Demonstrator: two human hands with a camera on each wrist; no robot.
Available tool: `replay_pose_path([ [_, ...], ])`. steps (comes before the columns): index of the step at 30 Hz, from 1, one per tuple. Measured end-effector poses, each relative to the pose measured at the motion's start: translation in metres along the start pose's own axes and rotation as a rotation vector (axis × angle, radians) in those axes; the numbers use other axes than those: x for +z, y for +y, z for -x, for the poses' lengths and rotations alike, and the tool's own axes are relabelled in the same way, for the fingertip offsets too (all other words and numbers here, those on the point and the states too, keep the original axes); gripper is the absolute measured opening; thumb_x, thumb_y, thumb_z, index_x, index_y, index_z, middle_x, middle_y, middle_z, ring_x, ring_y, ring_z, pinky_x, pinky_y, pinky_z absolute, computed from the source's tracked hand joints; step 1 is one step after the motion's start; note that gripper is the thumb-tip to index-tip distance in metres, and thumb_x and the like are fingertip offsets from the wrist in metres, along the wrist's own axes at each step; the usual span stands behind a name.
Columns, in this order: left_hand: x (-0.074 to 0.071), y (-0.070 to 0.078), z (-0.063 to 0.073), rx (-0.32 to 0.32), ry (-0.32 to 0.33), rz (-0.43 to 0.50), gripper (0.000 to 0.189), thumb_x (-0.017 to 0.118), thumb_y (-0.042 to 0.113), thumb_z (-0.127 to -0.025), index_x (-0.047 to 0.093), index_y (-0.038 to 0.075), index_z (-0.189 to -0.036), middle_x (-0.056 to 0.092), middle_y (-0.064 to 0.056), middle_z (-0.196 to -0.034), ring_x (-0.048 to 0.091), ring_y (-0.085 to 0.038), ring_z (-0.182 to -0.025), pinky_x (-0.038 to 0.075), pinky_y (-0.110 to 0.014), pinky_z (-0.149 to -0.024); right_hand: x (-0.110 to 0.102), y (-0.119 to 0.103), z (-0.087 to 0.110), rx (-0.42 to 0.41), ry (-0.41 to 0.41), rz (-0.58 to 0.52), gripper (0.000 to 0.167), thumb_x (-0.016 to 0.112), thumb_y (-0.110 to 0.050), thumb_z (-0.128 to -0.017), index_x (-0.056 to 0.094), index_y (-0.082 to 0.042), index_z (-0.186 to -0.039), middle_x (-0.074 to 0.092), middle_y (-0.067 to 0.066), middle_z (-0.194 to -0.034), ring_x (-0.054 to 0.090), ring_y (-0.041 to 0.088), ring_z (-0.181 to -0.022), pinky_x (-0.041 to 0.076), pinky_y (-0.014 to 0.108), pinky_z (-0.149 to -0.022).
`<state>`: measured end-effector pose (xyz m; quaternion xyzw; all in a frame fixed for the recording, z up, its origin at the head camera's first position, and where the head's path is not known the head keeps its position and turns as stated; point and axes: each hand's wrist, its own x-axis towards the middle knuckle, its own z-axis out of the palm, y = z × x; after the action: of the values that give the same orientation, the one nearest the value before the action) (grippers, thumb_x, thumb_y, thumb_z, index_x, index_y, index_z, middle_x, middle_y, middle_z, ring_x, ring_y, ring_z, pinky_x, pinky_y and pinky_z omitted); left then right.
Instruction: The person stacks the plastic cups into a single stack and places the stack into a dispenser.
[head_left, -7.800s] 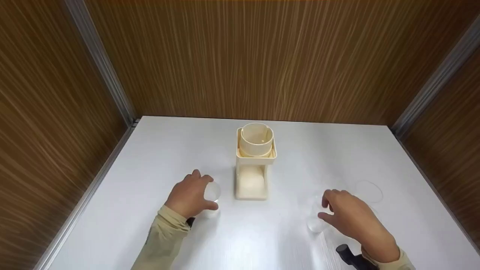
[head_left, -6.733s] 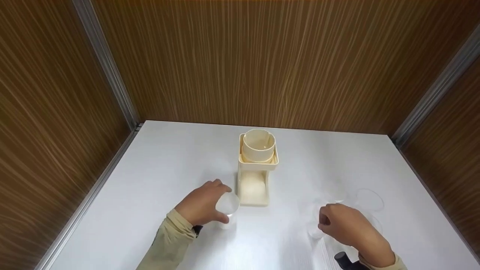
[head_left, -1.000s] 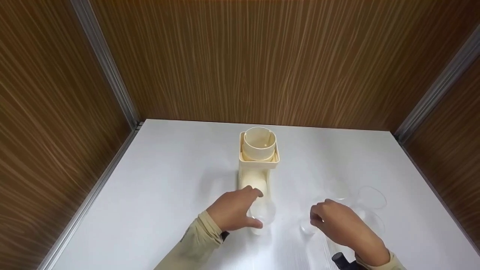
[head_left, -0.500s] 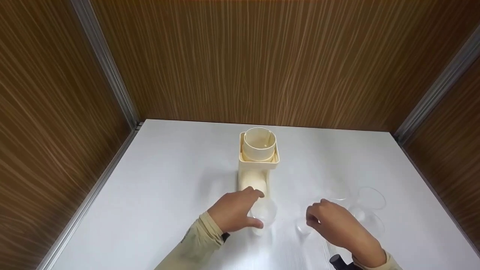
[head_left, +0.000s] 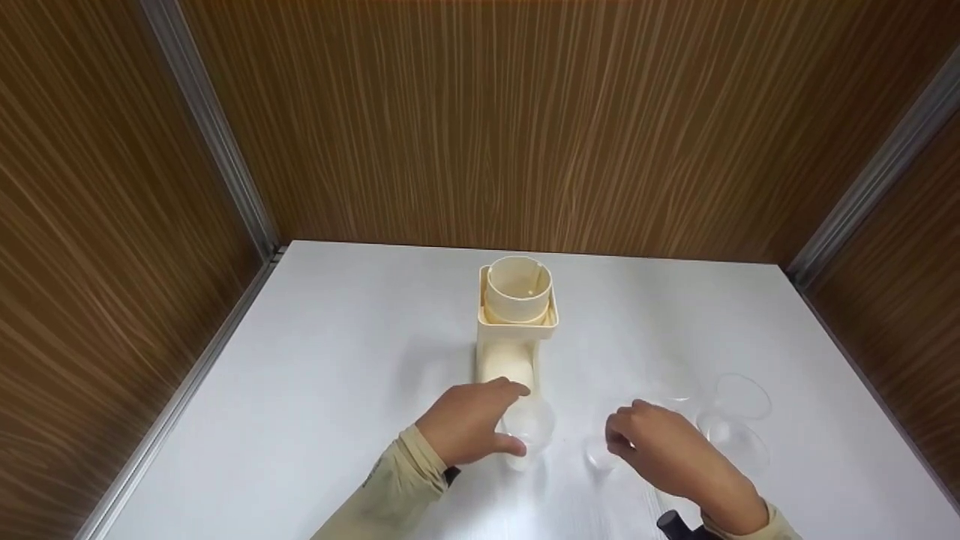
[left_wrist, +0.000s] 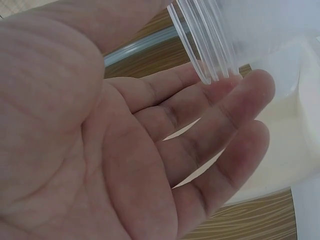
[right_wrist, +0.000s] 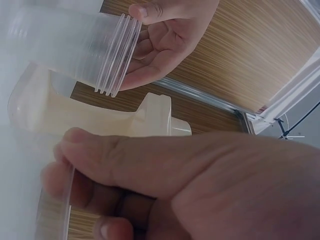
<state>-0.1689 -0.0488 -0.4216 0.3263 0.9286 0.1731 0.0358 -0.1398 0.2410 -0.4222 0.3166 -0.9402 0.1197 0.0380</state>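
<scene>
In the head view, my left hand (head_left: 466,424) holds an upright stack of nested clear plastic cups (head_left: 532,424) just in front of a cream plastic stand (head_left: 517,330). Several close-set rims (left_wrist: 210,45) show between thumb and fingers in the left wrist view. To the right, my right hand (head_left: 667,454) pinches the thin edge of a clear plastic cup (head_left: 598,454), low over the table. The right wrist view shows its transparent wall (right_wrist: 52,215) under the fingertips; much of it is hidden by the hand.
An open round cylinder (head_left: 519,286) sits in the square top of the stand. Clear round pieces, one a thin ring (head_left: 766,394), lie beyond the right hand on the white table (head_left: 337,360). Wood-grain panels (head_left: 480,127) enclose the back and sides.
Since the oldest frame, my left hand has carried the cup stack right, to the stand's front. My right hand has closed on the clear cup and lately drifts left with it.
</scene>
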Motion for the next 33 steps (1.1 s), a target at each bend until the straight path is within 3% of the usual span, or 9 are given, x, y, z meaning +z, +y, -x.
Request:
replay_pose_path([
  [6, 0.0004, 0.0016, 0.001, 0.016, 0.01, -0.005, 0.069, 0.085, 0.043, -0.083, 0.06, 0.013, -0.141, 0.067, -0.002, -0.135, 0.067, -0.019, -0.116, 0.054, -0.036, -0.096, 0.0019, -0.0007, 0.0041, -0.02, 0.013, 0.006, 0.034, 0.073, 0.001, -0.087, 0.052, -0.02, -0.071, 0.043, -0.017, -0.069, 0.036, 0.004, -0.066, 0.035, 0.021, -0.057],
  [8, 0.0003, 0.0017, 0.0012, 0.016, 0.006, -0.003, 0.07, 0.085, 0.043, -0.083, 0.06, 0.012, -0.141, 0.067, -0.002, -0.132, 0.069, -0.018, -0.109, 0.055, -0.035, -0.093, 0.0019, -0.0011, 0.0045, -0.031, 0.021, 0.011, 0.034, 0.073, 0.002, -0.087, 0.052, -0.02, -0.071, 0.043, -0.018, -0.069, 0.036, 0.003, -0.066, 0.035, 0.021, -0.057],
  [14, -0.0019, 0.0019, 0.0007, 0.009, -0.015, -0.011, 0.07, 0.083, 0.045, -0.085, 0.059, 0.012, -0.143, 0.065, -0.003, -0.138, 0.066, -0.02, -0.119, 0.053, -0.036, -0.098, 0.0005, -0.0007, 0.0029, -0.04, 0.019, 0.013, 0.033, 0.073, 0.001, -0.087, 0.053, -0.02, -0.071, 0.043, -0.017, -0.069, 0.037, 0.004, -0.066, 0.036, 0.022, -0.057],
  [20, -0.0017, 0.0013, 0.0001, 0.034, -0.005, -0.039, 0.069, 0.083, 0.044, -0.085, 0.06, 0.012, -0.142, 0.067, -0.001, -0.134, 0.067, -0.017, -0.114, 0.054, -0.034, -0.095, -0.0007, -0.0003, 0.0029, -0.05, 0.015, 0.012, 0.036, 0.072, 0.004, -0.087, 0.051, -0.02, -0.07, 0.04, -0.017, -0.068, 0.034, 0.004, -0.065, 0.034, 0.022, -0.057],
  [28, -0.0002, 0.0016, -0.0003, 0.031, 0.0, -0.024, 0.072, 0.083, 0.044, -0.085, 0.058, 0.011, -0.144, 0.065, -0.004, -0.139, 0.063, -0.021, -0.126, 0.052, -0.036, -0.101, 0.0013, 0.0017, 0.0037, -0.064, 0.023, 0.012, 0.035, 0.073, 0.005, -0.085, 0.053, -0.02, -0.07, 0.043, -0.016, -0.069, 0.034, 0.003, -0.066, 0.035, 0.022, -0.057],
  [33, 0.0011, 0.0014, 0.0002, 0.053, -0.007, -0.037, 0.072, 0.082, 0.046, -0.086, 0.058, 0.012, -0.144, 0.068, -0.004, -0.125, 0.069, -0.018, -0.101, 0.056, -0.035, -0.089, 0.0015, 0.0015, 0.0044, -0.055, 0.006, -0.003, 0.035, 0.071, 0.006, -0.086, 0.054, -0.02, -0.071, 0.042, -0.015, -0.069, 0.034, 0.004, -0.066, 0.034, 0.022, -0.057],
])
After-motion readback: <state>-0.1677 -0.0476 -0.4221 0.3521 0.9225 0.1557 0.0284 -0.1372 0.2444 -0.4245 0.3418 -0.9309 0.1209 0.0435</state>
